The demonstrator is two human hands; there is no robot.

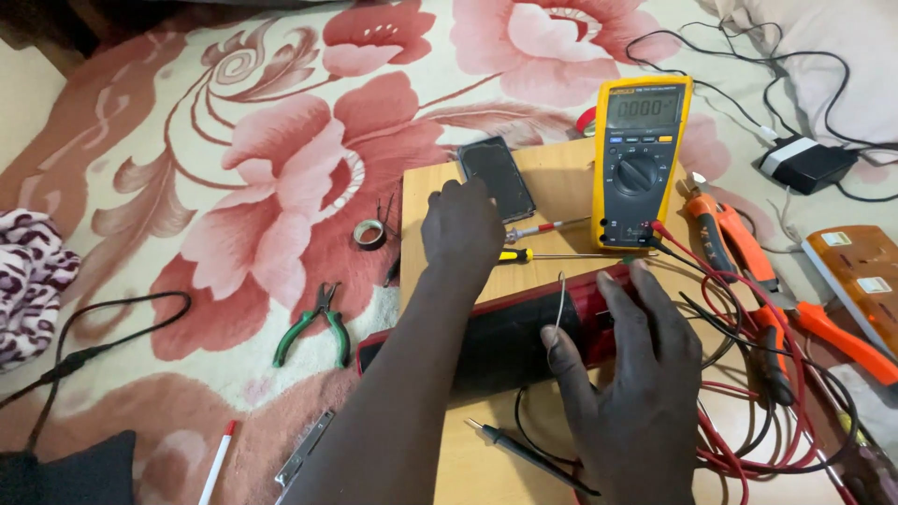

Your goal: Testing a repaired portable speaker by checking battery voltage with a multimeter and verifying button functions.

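Under both hands: red-and-black speaker [505,341], lying flat.

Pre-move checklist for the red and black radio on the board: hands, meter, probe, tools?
1. Right hand steadying the red and black radio: ok.
2. Left hand on the wooden board, holding a tool: cannot tell.
3. Yellow multimeter display lit: ok.
4. Black probe in contact with the radio: not ok, it lies loose on the board.
5. Yellow-handled screwdriver within reach: ok.
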